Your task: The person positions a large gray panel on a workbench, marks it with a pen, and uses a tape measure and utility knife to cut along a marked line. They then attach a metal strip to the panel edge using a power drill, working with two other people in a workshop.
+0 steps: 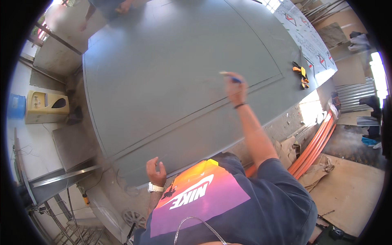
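Observation:
A large grey sheet (171, 73) lies flat in front of me, with dark straight lines running along its near, right and left sides. Above it, my right hand (236, 87) is closed around a small blue tool (236, 80) with a pale tip, blurred so I cannot make out its kind. At the sheet's near edge is my left hand (156, 171), a watch on its wrist, thumb and fingers loosely apart and nothing visible in them. Orange-and-black hand tools (301, 75) rest on the sheet's right part.
Across the sheet, another person's hand (124, 6) holds something yellowish. A printed film (304, 32) covers the far right. Orange pipes (314, 145) and brown paper (320, 173) lie at the right. To the left stand a beige water dispenser (47, 107) and a metal bar (65, 176).

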Available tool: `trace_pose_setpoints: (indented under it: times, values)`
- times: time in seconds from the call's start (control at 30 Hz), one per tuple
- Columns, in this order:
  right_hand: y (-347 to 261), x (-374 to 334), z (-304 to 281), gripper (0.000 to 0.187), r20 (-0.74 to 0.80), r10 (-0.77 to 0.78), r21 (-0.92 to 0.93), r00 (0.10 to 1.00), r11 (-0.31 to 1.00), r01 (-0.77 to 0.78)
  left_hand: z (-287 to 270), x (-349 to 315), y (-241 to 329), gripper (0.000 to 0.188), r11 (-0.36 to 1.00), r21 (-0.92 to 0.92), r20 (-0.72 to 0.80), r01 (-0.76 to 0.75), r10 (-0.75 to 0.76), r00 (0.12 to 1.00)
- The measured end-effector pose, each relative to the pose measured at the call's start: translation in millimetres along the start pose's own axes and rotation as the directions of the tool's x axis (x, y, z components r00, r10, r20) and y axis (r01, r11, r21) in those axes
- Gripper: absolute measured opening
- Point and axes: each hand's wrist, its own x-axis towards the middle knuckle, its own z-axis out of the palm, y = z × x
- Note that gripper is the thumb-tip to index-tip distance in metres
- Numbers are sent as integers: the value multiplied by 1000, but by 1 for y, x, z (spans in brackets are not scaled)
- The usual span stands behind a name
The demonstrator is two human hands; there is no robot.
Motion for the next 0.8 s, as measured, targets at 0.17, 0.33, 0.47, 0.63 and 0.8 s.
trace_pose_setpoints:
  times: [0.17, 0.33, 0.47, 0.63, 0.8]
  values:
    - [28, -1, -95, 14, -364, 294, -517, 884, 725, -455, -65, 13, -58, 26, 996, 60, -148, 63, -53, 988]
    - [-130, -176, 129, 23, 640, -476, 416, 604, 875, 248, -81, 72, -57, 24, 993, 121, -156, -2, 21, 987]
    - [-88, -139, 129, 20, 496, -336, 383, 801, 912, 145, -77, 92, -46, 24, 989, 137, -124, -52, 69, 990]
    - [120, 31, -102, 22, -146, 131, -203, 981, 966, -159, -83, 51, -59, 24, 981, 148, -118, 125, -108, 987]
    - [206, 112, -262, 29, -517, 9, -644, 856, 655, -396, -76, 23, -53, 23, 942, 113, -128, 316, -301, 945]
